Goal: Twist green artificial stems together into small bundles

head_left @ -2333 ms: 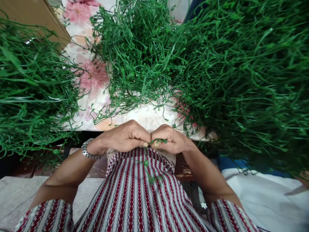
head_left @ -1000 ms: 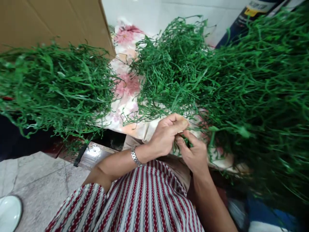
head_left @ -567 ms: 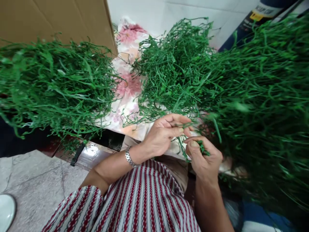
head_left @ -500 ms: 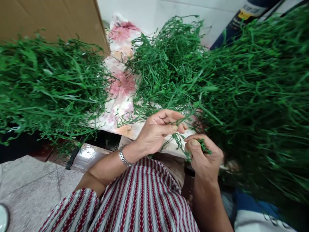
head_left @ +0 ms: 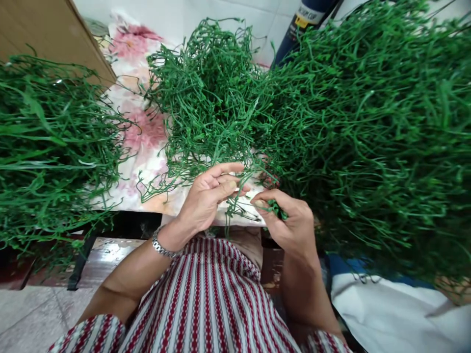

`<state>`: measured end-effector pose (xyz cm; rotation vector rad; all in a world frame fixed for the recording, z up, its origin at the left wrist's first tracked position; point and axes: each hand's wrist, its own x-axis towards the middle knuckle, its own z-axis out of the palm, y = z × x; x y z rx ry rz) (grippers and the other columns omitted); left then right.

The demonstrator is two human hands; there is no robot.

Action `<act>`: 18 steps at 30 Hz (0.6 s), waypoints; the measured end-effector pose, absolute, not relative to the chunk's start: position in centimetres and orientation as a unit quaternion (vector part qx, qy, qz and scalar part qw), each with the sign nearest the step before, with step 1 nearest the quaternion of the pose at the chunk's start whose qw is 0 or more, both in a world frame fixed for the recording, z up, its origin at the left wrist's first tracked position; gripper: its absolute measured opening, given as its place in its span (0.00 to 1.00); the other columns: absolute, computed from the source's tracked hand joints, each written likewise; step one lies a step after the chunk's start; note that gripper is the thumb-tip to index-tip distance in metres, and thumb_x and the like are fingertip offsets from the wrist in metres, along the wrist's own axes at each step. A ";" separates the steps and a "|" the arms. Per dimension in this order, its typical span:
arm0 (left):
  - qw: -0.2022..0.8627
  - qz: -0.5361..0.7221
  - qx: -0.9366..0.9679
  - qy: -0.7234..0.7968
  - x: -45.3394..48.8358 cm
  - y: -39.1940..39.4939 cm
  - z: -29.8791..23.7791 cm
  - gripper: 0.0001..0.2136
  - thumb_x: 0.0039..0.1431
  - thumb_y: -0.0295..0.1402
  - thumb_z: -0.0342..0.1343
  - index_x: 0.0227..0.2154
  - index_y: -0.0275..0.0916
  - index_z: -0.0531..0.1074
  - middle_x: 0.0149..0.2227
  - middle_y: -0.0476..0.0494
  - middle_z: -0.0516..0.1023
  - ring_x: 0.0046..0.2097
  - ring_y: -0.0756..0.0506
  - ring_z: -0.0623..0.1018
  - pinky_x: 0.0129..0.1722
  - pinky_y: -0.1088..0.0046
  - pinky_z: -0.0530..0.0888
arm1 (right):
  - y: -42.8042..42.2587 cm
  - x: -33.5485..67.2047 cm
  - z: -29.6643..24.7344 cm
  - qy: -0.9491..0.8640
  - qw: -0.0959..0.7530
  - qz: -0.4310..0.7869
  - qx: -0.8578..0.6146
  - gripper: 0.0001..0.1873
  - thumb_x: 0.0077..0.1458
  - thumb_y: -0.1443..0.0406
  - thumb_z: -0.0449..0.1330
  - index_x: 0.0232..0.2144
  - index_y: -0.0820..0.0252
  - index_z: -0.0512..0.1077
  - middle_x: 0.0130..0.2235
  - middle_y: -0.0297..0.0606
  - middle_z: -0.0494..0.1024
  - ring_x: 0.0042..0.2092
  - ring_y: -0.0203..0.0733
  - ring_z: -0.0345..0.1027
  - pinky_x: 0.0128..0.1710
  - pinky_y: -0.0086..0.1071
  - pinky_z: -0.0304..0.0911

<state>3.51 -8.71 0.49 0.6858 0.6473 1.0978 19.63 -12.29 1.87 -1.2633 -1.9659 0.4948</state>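
My left hand (head_left: 206, 196), a metal watch on its wrist, is over the cloth's front edge. Its thumb and middle finger pinch a thin green stem (head_left: 241, 184), while the index finger is stretched out. Close on the right, my right hand (head_left: 290, 220) is closed around a small bunch of green stem pieces (head_left: 277, 209), thumb against index finger. A few loose stem ends dangle between the hands. Just beyond them lies a tangled heap of thin green stems (head_left: 209, 93) with small knobs at their tips. Whether they are plastic or plant I cannot tell.
A far larger stem pile (head_left: 375, 137) fills the right side. Another pile (head_left: 47, 147) with broader strips overhangs the left edge. At the back stand a cardboard box (head_left: 44, 34) and a dark blue cylinder (head_left: 298, 29). Flowered cloth (head_left: 143, 162) covers the table. White fabric (head_left: 397, 314) lies at lower right.
The view has swung right, so everything sits further left. The left index finger has straightened away from the stem. My right hand stays closed on its bunch.
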 end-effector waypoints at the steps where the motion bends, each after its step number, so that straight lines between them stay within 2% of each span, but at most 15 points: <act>1: 0.750 0.501 0.310 0.301 3.5 -8.8 0.3 0.13 0.47 0.29 0.62 0.39 0.37 0.73 0.28 0.48 0.77 0.31 0.50 0.77 0.33 0.75 0.73 | -12.2 19.7 1.8 -0.760 0.370 0.216 -0.490 0.02 0.53 0.69 0.58 0.30 0.61 0.71 0.28 0.32 0.77 0.28 0.32 0.70 0.29 0.23 0.61; 4: 0.758 0.496 0.292 0.306 3.6 -9.0 0.0 0.14 0.45 0.27 0.62 0.38 0.37 0.73 0.27 0.50 0.75 0.31 0.50 0.77 0.34 0.75 0.74 | -12.0 19.6 1.3 -0.748 0.367 0.258 -0.489 0.03 0.54 0.67 0.57 0.30 0.61 0.71 0.28 0.33 0.77 0.29 0.33 0.71 0.30 0.23 0.61; 6: 0.768 0.496 0.277 0.296 3.7 -9.0 -0.1 0.13 0.46 0.26 0.61 0.38 0.36 0.73 0.27 0.51 0.75 0.31 0.50 0.77 0.35 0.74 0.74 | -12.0 19.8 0.6 -0.742 0.365 0.242 -0.508 0.04 0.55 0.67 0.57 0.30 0.61 0.71 0.27 0.32 0.76 0.28 0.32 0.69 0.29 0.22 0.60; 11: 0.784 0.502 0.266 0.250 4.0 -8.8 -0.1 0.11 0.50 0.25 0.56 0.39 0.37 0.72 0.30 0.48 0.76 0.33 0.49 0.77 0.40 0.69 0.74 | -12.8 22.3 -0.1 -0.711 0.337 0.079 -0.612 0.05 0.55 0.65 0.57 0.31 0.60 0.72 0.26 0.33 0.75 0.25 0.32 0.66 0.27 0.25 0.59; 15: 0.785 0.508 0.268 0.232 4.5 -8.9 0.0 0.11 0.51 0.25 0.55 0.39 0.37 0.72 0.33 0.46 0.77 0.38 0.47 0.78 0.41 0.69 0.74 | -14.3 22.5 0.9 -0.664 0.409 0.000 -0.626 0.05 0.55 0.65 0.57 0.34 0.58 0.73 0.30 0.34 0.77 0.28 0.34 0.70 0.29 0.25 0.62; 18: 0.786 0.501 0.276 0.235 5.2 -9.2 0.3 0.12 0.51 0.26 0.55 0.40 0.38 0.72 0.36 0.45 0.77 0.40 0.47 0.77 0.37 0.75 0.73 | -14.8 20.6 1.0 -0.729 0.378 0.030 -0.569 0.12 0.54 0.63 0.59 0.42 0.58 0.71 0.36 0.37 0.79 0.32 0.37 0.73 0.33 0.27 0.66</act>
